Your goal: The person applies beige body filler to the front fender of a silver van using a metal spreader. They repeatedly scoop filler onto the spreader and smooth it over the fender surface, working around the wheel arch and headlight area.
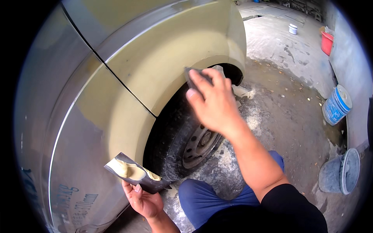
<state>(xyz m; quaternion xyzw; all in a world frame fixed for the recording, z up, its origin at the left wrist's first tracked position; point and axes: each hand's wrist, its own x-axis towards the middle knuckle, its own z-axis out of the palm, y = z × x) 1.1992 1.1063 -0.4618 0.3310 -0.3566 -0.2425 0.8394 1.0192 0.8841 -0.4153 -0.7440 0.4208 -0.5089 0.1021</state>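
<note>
My right hand (211, 97) grips a dark, flat putty spreader (197, 77) and holds it at the rim of the wheel arch. The vehicle's body panel (167, 58) has a broad coat of pale yellow filler around that arch. Low on the left, my left hand (144, 199) supports a dark, curved putty board (138, 173) from beneath, its fingers closed on the lower edge. A lump and smears of cream putty (123, 169) lie on the board. Below the arch sits the dusty wheel (202, 143), partly hidden behind my right hand.
A grey bucket (338, 174) and a blue-and-white pail (336, 106) stand along the right wall. Farther back are a red bucket (327, 43) and a small white tub (293, 29). White dust and wet patches mark the concrete floor (279, 112).
</note>
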